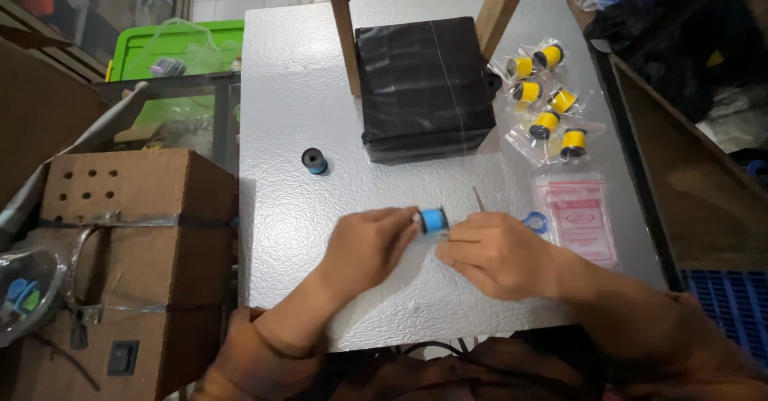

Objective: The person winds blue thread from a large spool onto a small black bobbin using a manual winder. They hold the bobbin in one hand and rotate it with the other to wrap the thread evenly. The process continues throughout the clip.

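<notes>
Blue spool (434, 219) sits pinched in the left hand (370, 245) fingers, low over the desk (296, 97) near its front edge. Right hand (498, 253) curls shut beside it, seemingly on a thin tool (478, 199); its grip is partly hidden. Another spool (314, 161) lies apart, left of a black box (422, 85). Bagged yellow spools (546, 89) lie right.

Both arms wear long brown sleeves (264, 353), loose and wrinkled, at the bottom of the frame; the hands are bare.

Grey table (288, 113), black box (424, 89), blue spool (314, 161), 6 bagged yellow spools (546, 97)
</notes>
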